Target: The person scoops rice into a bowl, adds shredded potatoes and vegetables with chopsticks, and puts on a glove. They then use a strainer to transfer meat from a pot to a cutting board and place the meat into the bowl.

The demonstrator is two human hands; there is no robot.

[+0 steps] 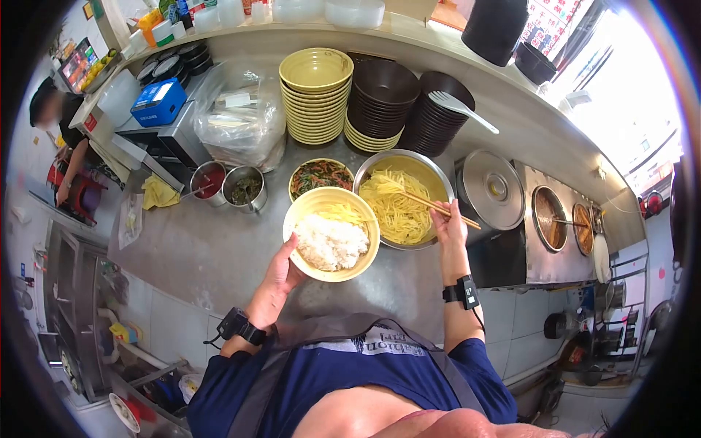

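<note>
My left hand [281, 269] grips the rim of a yellow bowl [332, 274] from the left. White rice [330, 244] fills much of it, with pale yellow shreds [343, 213] at the far side. In my right hand [449, 223] is a pair of chopsticks [429, 203], whose tips reach into the pale yellow shreds in a metal basin [443, 182]. The basin stands on the steel counter, just right of the bowl. Behind the bowl is another yellow bowl [293, 191] holding green and orange chopped food [321, 177].
Stacked yellow bowls [315, 106] and dark bowls [383, 91] line the back. Two metal pots [247, 191] stand left on the counter [190, 241]. A lidded pot [491, 191] and sunken food wells [549, 219] lie right. Another person [69, 131] is at far left.
</note>
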